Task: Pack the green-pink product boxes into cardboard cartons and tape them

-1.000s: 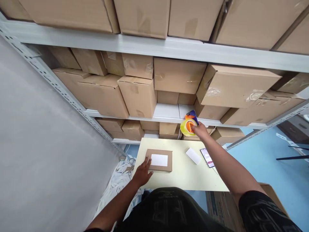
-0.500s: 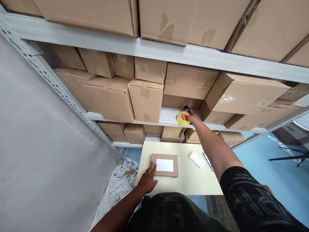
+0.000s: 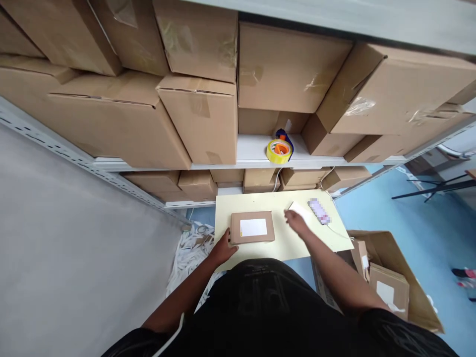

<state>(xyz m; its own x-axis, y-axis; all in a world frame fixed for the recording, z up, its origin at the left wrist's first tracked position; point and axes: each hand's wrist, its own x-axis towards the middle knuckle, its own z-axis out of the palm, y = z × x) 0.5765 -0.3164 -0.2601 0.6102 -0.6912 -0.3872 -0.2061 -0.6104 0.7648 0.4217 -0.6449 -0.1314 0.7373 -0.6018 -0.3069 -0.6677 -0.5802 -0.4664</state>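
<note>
Freshly released, the tape dispenser sits at twelve o'clock, freeing the right hand, fingers unclear; the left hand, fingers apart, touches the labelled carton.

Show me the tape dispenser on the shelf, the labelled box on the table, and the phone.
Tape dispenser (image 3: 280, 148): head view, on its orange hub.
Labelled box (image 3: 253, 227): head view, on its white label.
Phone (image 3: 319, 211): head view, on its blurred screen.
</note>
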